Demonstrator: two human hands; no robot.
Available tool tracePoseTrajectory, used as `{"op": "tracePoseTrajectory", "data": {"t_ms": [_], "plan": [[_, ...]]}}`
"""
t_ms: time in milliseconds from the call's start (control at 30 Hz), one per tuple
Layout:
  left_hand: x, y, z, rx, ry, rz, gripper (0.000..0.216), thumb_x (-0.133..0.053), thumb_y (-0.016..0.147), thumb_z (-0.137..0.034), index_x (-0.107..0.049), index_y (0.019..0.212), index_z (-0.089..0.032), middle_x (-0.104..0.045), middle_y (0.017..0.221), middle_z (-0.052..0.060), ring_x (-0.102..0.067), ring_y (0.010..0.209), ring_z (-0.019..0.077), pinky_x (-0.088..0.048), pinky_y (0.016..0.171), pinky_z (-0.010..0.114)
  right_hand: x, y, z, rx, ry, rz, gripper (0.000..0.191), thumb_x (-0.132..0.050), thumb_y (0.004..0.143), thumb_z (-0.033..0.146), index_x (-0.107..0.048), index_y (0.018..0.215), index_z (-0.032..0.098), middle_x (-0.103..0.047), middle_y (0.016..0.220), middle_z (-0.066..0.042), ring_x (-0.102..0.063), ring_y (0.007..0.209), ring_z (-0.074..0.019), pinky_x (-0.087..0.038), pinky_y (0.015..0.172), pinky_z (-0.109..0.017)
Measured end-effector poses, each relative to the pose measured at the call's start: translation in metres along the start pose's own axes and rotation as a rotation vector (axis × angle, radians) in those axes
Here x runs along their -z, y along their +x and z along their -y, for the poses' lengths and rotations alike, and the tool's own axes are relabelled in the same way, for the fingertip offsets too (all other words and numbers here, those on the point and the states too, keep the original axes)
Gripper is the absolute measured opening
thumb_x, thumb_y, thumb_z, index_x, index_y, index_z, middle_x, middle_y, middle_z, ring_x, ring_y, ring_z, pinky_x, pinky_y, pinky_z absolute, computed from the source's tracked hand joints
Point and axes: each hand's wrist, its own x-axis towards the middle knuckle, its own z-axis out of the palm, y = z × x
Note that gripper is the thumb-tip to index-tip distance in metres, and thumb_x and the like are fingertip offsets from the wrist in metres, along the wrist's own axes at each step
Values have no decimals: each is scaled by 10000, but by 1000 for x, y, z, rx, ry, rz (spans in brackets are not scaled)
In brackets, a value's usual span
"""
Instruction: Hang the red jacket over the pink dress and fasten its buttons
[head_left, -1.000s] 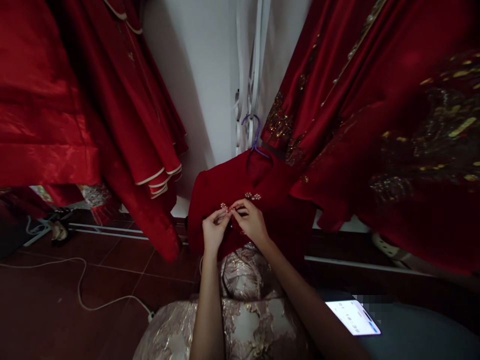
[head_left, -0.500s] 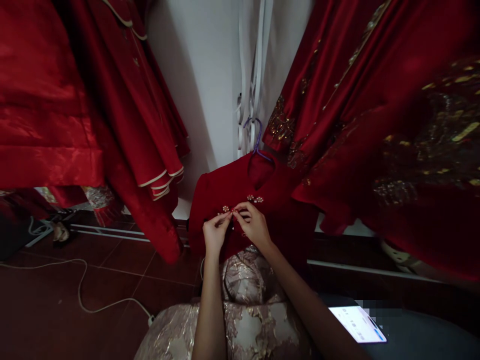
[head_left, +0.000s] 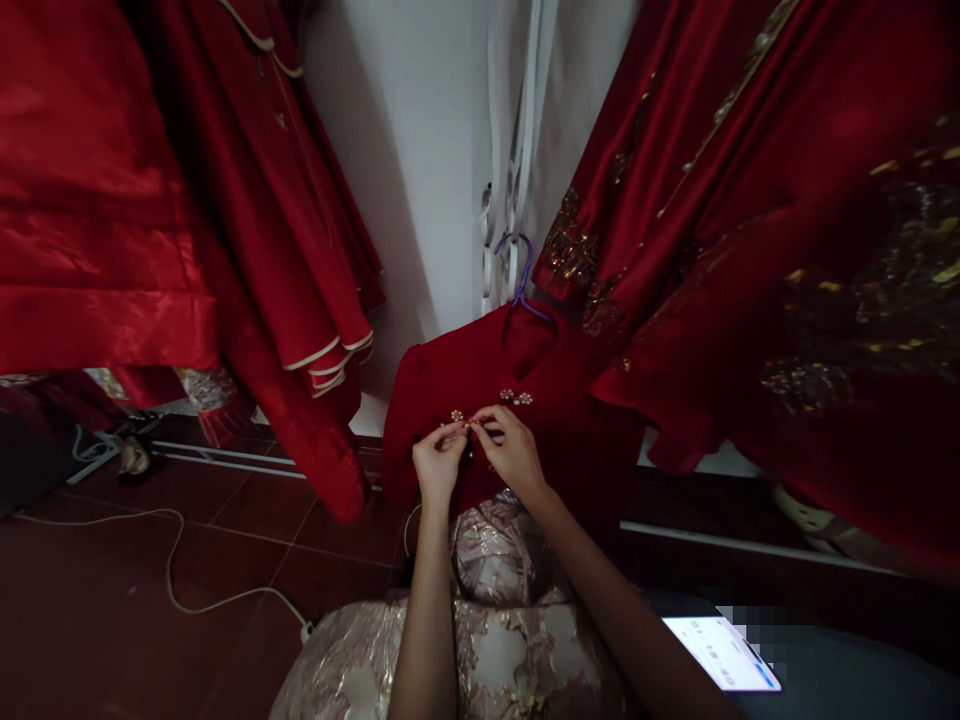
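A red jacket [head_left: 435,365] hangs in front of me on a purple hanger [head_left: 523,270]. Beaded flower ornaments [head_left: 517,398] sit below its neckline, and another beaded flower [head_left: 456,416] lies just above my left fingers. On the jacket's front, my left hand [head_left: 437,462] pinches a small fastening with thumb and forefinger. My right hand [head_left: 514,452] meets it there, its thumb and forefinger also closed on the fastening. The fingertips almost touch and hide most of the fastening, so its exact shape cannot be made out.
Red garments [head_left: 300,250] hang at left, and gold-embroidered red garments [head_left: 675,250] at right. Below are a shiny patterned fabric [head_left: 495,640] over my lap and a lit phone [head_left: 724,655]. A white cable [head_left: 180,560] crosses the tiled floor near a rack's rail [head_left: 225,460].
The whole view has shifted slightly, so things sit a little further right. Both hands keep pinching at the same spot on the jacket, with only small finger movements.
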Motion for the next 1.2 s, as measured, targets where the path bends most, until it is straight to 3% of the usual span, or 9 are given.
{"op": "tracePoseTrajectory", "data": {"t_ms": [200,367,533,600,700,800,967,1067,1200], "plan": [[4,2,3,-8,-20,40,301,-684,634,-257,-684,890,-98,-704,866,110,-658,790,175,-519,772,298,0,-2,2,-9,33,10,160,-490,823,310,-576,898,198,-608,945,-45,-618,801,-142,-525,539,-207],[4,5,8,-52,11,18,254,-660,658,-257,-655,867,-113,-685,838,84,-633,759,136,-504,743,258,0,4,-4,-13,12,45,129,-501,810,290,-574,853,193,-623,897,-33,-623,810,-137,-539,621,-232],[10,8,8,-56,68,-87,266,-636,691,-283,-574,889,-117,-624,752,40,-582,656,93,-470,636,203,41,1,3,-133,88,238,187,-553,780,315,-584,916,191,-654,936,-44,-626,908,-154,-531,750,-272],[17,7,6,-64,165,17,185,-599,714,-245,-576,852,-124,-617,755,37,-574,668,91,-457,639,196,64,-6,13,-202,108,318,229,-541,793,353,-591,939,185,-655,951,-57,-635,878,-156,-536,725,-270],[24,3,2,-120,401,236,140,-542,728,-169,-611,848,-146,-607,758,19,-556,686,94,-445,674,207,84,-20,25,-284,77,421,277,-509,806,411,-601,926,179,-657,898,-65,-641,733,-147,-512,532,-219],[23,-3,0,-221,598,312,271,-569,709,-164,-622,974,-183,-596,869,27,-557,772,119,-448,756,247,79,-29,19,-267,-99,449,262,-522,791,400,-607,898,176,-641,772,-42,-585,590,-115,-436,459,-204],[9,-11,4,-301,691,362,739,-641,626,-123,-391,1316,-205,-456,1282,95,-455,1167,218,-373,985,319,54,-34,-11,-152,-334,422,288,-632,692,365,-582,896,167,-587,748,-28,-547,673,-131,-430,636,-258],[7,-13,4,-301,766,373,704,-582,643,-76,-397,1309,-204,-410,1338,103,-415,1223,235,-367,996,320,49,-35,-20,-118,-329,515,218,-648,665,328,-581,803,173,-580,774,-33,-546,721,-138,-419,665,-255],[8,-14,1,-275,865,392,660,-537,668,-71,-389,1296,-209,-530,1213,109,-523,1102,238,-421,898,315,49,-37,-19,-115,-305,549,111,-628,642,219,-553,710,174,-578,741,-17,-535,673,-119,-400,615,-225]]}}
